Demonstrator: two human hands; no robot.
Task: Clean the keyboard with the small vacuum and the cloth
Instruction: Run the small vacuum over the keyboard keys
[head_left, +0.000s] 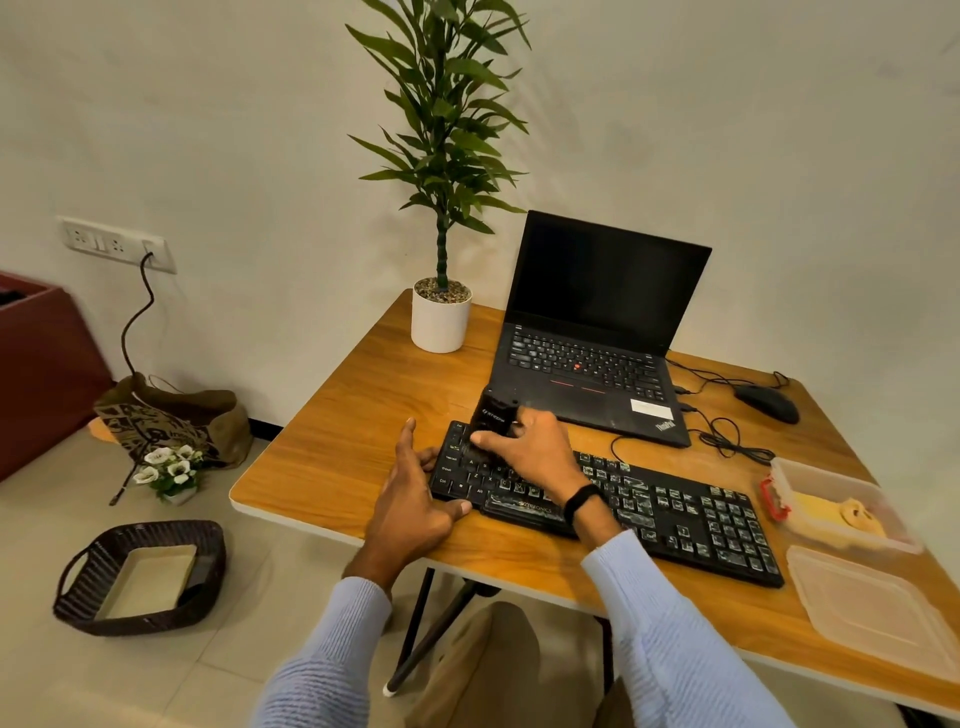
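Observation:
A black keyboard lies across the wooden table, its keys speckled with pale dust toward the right. My right hand is closed around a small black vacuum, held upright with its lower end on the keyboard's left keys. My left hand grips the keyboard's left end, thumb raised, fingers at the edge. A yellow cloth lies in a clear plastic box at the right.
An open black laptop stands behind the keyboard, with a potted plant to its left and a wired mouse to its right. A clear lid rests near the front right edge. On the floor sits a dark wicker basket.

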